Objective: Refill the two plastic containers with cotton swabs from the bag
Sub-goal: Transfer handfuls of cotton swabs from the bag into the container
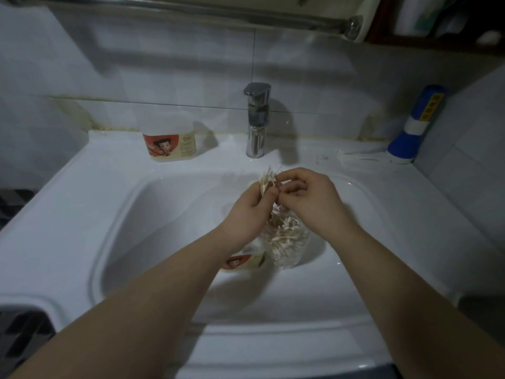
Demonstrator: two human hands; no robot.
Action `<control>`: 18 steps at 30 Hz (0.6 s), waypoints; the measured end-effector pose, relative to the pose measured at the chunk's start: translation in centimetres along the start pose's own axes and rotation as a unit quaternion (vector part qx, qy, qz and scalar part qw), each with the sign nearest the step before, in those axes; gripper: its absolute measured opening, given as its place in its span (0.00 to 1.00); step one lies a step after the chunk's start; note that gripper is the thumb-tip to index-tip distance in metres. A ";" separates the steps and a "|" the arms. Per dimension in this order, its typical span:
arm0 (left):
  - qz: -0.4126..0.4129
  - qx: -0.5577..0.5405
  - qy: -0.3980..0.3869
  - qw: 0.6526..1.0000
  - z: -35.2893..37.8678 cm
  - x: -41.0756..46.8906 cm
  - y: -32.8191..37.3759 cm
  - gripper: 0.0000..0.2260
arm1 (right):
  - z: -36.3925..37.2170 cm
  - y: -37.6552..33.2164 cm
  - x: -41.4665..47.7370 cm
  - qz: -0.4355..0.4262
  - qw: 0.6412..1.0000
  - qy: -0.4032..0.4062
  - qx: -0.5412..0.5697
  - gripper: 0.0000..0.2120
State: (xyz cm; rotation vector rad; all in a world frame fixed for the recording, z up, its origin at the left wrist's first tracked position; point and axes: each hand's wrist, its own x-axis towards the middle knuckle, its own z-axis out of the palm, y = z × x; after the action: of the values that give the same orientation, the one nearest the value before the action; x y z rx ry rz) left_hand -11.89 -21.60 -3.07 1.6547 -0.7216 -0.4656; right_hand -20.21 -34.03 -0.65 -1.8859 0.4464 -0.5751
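My left hand (250,212) grips a bundle of cotton swabs (267,178) that fans out above its fingers, over the sink basin. My right hand (308,198) pinches at the same bundle from the right. Below both hands hangs a clear plastic bag (287,239) full of swabs, its top hidden between my hands. One plastic container (246,259) with a red cartoon label shows under my left wrist, beside the bag and partly hidden by it. A second container (169,142) with the same label stands on the rim at the back left.
A white sink (131,214) fills the view, with a chrome faucet (256,121) at the back middle. A blue and white bottle (415,127) stands at the back right corner, with a thin white item (360,157) lying on the rim beside it. A dark object (19,332) sits at the near left.
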 end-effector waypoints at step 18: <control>-0.144 -0.434 -0.012 0.889 -0.2 0.6 0.9 0.09 | 0.6 0.3 -0.2 -0.065 0.943 -0.130 -0.300 0.05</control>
State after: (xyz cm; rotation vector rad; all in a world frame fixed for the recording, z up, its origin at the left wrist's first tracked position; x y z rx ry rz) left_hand -11.50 -22.00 -2.09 0.8940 -0.2006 -0.8728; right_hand -20.04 -33.57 -1.16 -2.5517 0.3446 -0.2780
